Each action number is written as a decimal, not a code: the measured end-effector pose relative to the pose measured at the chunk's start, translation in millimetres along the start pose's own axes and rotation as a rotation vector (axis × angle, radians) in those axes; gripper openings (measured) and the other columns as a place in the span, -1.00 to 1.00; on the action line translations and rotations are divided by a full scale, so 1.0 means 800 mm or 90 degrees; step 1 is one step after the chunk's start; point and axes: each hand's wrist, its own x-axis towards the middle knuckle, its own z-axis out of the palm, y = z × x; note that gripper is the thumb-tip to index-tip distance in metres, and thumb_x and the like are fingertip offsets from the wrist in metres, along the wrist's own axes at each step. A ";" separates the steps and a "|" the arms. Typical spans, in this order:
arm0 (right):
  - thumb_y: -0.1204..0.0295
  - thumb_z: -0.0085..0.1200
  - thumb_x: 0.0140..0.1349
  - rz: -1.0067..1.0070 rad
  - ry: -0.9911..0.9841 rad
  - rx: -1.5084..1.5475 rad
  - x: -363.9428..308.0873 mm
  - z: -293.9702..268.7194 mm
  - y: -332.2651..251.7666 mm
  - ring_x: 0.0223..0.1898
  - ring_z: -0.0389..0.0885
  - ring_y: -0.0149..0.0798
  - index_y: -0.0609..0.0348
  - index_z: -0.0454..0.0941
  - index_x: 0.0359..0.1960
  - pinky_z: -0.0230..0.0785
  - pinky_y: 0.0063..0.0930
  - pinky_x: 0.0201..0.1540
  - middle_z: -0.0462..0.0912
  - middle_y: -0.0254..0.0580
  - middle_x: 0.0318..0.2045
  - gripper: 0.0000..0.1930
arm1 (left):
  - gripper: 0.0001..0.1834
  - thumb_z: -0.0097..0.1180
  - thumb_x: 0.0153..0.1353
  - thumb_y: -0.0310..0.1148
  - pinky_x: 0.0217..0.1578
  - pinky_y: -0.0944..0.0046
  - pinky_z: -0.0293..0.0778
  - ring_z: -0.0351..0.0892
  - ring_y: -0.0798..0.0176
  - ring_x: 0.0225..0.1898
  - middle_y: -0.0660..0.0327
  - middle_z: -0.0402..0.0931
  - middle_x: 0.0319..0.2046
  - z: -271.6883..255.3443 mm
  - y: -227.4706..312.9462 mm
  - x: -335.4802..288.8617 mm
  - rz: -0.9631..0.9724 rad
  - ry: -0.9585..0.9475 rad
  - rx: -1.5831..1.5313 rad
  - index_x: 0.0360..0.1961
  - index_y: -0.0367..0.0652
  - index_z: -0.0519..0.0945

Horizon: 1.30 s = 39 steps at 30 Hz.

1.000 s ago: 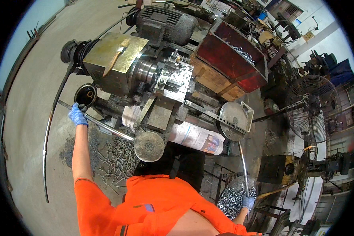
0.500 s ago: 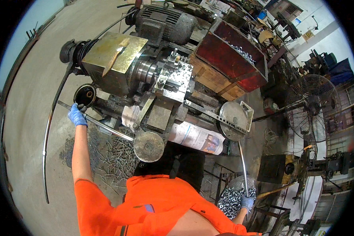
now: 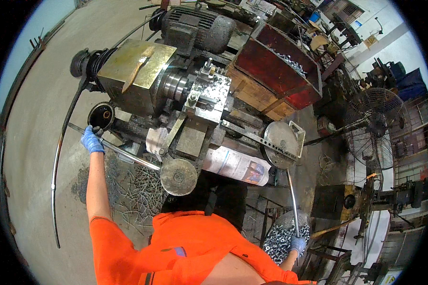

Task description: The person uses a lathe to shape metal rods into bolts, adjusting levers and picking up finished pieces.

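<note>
My left hand (image 3: 92, 140), in a blue glove, is closed around a long steel lever (image 3: 135, 159) joined to a round metal hub (image 3: 179, 176) at the front of the machine. Off to the right, my right hand (image 3: 297, 245), also gloved in blue, grips another steel lever (image 3: 292, 197) that hangs below a round plate (image 3: 281, 141). Just beside and under that hand is a basket of small metal parts (image 3: 277, 241). Between the levers, the machine's metal clamping block (image 3: 210, 97) is strewn with dark chips and faces a shiny spindle (image 3: 175, 86).
A brush (image 3: 137, 72) lies on the brass-coloured cover (image 3: 116, 59). Behind stand a motor (image 3: 197, 31) and a red bin (image 3: 276, 64) with metal parts. Thin scrap rods (image 3: 142, 192) litter the floor. A caged fan (image 3: 376, 126) is at right; newspaper (image 3: 235, 166) covers the machine's front.
The view has shifted very slightly. Both hands keep hold of their levers, which look to be in the same positions.
</note>
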 end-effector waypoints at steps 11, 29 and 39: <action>0.20 0.23 -0.23 -0.005 -0.002 0.014 0.002 0.006 0.007 -0.20 0.57 0.09 0.28 0.59 -0.33 0.39 -0.20 -0.09 0.59 0.20 -0.30 -0.56 | -0.82 0.04 0.11 -0.44 -0.66 0.25 0.57 0.54 0.13 -0.67 -0.03 0.55 -0.57 -0.001 0.000 -0.002 -0.002 -0.011 0.004 -0.35 -0.37 0.41; 0.25 0.17 -0.19 -0.009 0.034 0.022 -0.004 0.013 0.009 -0.25 0.59 0.08 0.28 0.60 -0.43 0.39 -0.22 -0.14 0.60 0.18 -0.40 -0.66 | -0.80 0.02 0.13 -0.40 -0.60 0.26 0.57 0.56 0.13 -0.61 0.00 0.55 -0.53 -0.005 -0.003 0.002 -0.025 -0.003 0.004 -0.33 -0.37 0.49; -0.03 0.13 -0.15 -0.244 0.317 0.033 -0.018 0.010 -0.118 -0.07 0.48 -0.02 0.01 0.58 -0.17 0.13 -0.12 0.10 0.59 -0.01 -0.21 -0.47 | -0.81 0.02 0.13 -0.42 -0.64 0.24 0.56 0.53 0.13 -0.67 -0.02 0.54 -0.57 -0.003 0.001 -0.003 -0.005 -0.017 0.025 -0.36 -0.38 0.43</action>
